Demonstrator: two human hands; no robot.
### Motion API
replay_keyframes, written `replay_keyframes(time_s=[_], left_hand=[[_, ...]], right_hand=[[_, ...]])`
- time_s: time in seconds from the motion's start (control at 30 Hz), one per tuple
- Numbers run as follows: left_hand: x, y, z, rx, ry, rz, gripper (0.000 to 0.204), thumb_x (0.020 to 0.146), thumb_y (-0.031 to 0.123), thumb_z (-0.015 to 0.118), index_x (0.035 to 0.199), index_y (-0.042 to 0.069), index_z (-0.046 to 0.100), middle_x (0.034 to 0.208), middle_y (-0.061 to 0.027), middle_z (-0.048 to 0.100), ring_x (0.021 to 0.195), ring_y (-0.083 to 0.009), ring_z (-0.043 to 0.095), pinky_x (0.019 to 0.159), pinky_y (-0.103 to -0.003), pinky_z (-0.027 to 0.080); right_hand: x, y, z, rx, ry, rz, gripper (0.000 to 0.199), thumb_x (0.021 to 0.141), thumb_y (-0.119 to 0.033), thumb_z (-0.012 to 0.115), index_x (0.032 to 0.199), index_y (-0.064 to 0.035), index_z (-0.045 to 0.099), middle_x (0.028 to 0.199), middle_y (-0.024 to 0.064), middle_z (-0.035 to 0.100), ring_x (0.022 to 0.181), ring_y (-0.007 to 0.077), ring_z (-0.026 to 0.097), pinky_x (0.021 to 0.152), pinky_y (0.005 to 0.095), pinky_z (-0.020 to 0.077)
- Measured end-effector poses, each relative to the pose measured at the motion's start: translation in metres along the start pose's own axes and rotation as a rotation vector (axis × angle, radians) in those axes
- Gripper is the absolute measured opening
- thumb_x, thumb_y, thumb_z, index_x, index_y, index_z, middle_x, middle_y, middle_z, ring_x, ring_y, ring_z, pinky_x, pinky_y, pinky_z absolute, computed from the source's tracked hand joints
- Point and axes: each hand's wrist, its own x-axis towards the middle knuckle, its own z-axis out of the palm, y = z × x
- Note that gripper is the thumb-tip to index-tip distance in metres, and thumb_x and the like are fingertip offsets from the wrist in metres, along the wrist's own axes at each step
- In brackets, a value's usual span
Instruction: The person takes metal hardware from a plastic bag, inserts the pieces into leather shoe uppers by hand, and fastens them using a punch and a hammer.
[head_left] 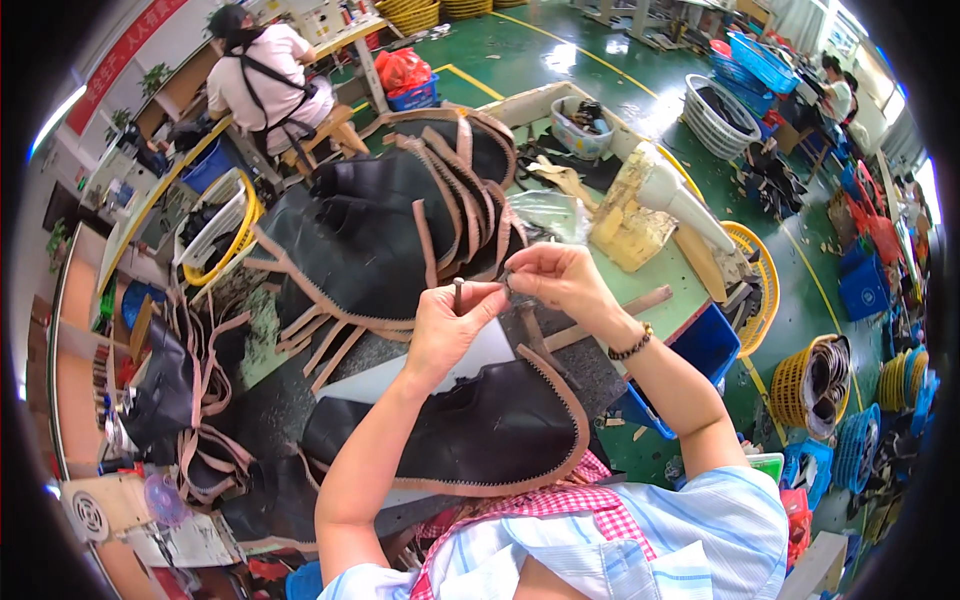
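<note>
My left hand [445, 325] is raised above the bench, pinching a small dark rod-like tool [458, 292] upright between thumb and fingers. My right hand [552, 277], with a bead bracelet on its wrist, pinches something small and thin right beside the left; what it is cannot be made out. Below my forearms lies a black leather shoe upper [490, 425] with tan stitched edging. A stack of similar black uppers [400, 215] sits just beyond my hands.
A yellowed glue pot with a white nozzle [640, 210] stands at the right of the green bench [655, 275]. Another person [265, 75] sits at the far left. Yellow, white and blue baskets [725, 115] surround the bench on the green floor.
</note>
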Motion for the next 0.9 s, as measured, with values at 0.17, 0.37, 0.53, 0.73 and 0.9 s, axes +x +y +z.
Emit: replay_keyframes(time_s=[0.17,0.37,0.53,0.73,0.9], left_hand=[[-0.052,-0.002,-0.015,-0.157,0.038,0.01,0.011,0.088,0.013,0.073,0.093,0.004,0.07,0.079,-0.0033,0.072,0.052,0.0025,0.042,0.046,-0.016,0.027],[-0.091,-0.006,-0.029,-0.19,0.107,-0.029,0.009,0.087,0.006,0.071,0.089,-0.003,0.069,0.08,-0.0073,0.071,0.072,-0.0089,0.066,0.069,-0.021,0.052],[-0.103,-0.014,-0.024,0.023,0.376,0.04,0.01,0.084,0.005,0.07,0.08,-0.004,0.069,0.072,-0.0037,0.069,0.066,-0.0053,0.061,0.062,-0.02,0.049],[-0.127,0.0,-0.013,0.141,0.372,0.094,0.011,0.082,0.009,0.075,0.084,-0.001,0.071,0.067,0.0037,0.061,0.058,0.0005,0.046,0.051,-0.018,0.036],[-0.135,-0.009,-0.026,-0.398,0.182,-0.065,0.027,0.084,0.004,0.073,0.108,-0.003,0.061,0.086,-0.0047,0.07,0.059,-0.0027,0.056,0.049,-0.017,0.04]], right_hand=[[-0.024,-0.011,0.038,-0.209,-0.095,-0.086,0.013,0.09,-0.009,0.068,0.099,-0.0008,0.071,0.08,-0.0023,0.067,0.067,0.0019,0.057,0.058,0.0183,0.0464],[-0.036,-0.005,0.072,-0.395,-0.137,-0.315,0.016,0.085,-0.009,0.071,0.098,-0.0008,0.071,0.081,0.007,0.069,0.069,0.0104,0.065,0.061,0.0258,0.0514],[-0.035,-0.012,0.091,-0.751,-0.15,-0.603,0.017,0.08,-0.008,0.076,0.091,0.0019,0.069,0.078,0.007,0.067,0.069,0.0119,0.067,0.061,0.0259,0.0532],[-0.031,-0.02,0.088,-0.429,-0.285,-0.101,0.019,0.078,-0.01,0.079,0.087,0.0032,0.069,0.072,0.0063,0.07,0.067,0.007,0.067,0.062,0.021,0.0531],[-0.044,-0.03,0.093,-0.597,-0.349,-0.305,0.018,0.077,-0.006,0.076,0.091,0.0034,0.07,0.077,0.0087,0.071,0.068,0.0126,0.07,0.063,0.0241,0.055]])
